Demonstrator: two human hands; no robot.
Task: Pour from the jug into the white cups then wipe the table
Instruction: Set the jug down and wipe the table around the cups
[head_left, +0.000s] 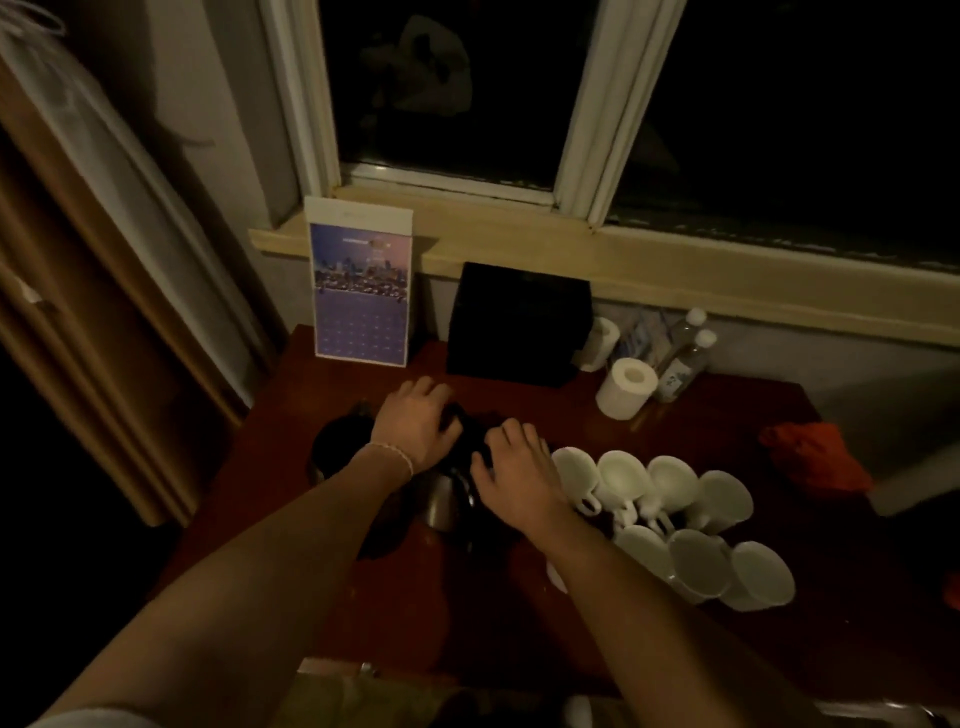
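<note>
Here, both hands, left hand (415, 431) and right hand (514, 475), curl onto the dark jug (447, 499); white cups (675, 514) lie just right, nearer the right hand.

Dim warm light falls on a dark reddish-brown bench (675, 519) set under a pale wooden sill (571, 260) and a white-framed window (587, 104) with black panes, while a brown wooden cabinet (78, 312) stands off the bench's left edge.

glossy white cups (670, 483), polished wood table (519, 613)
</note>
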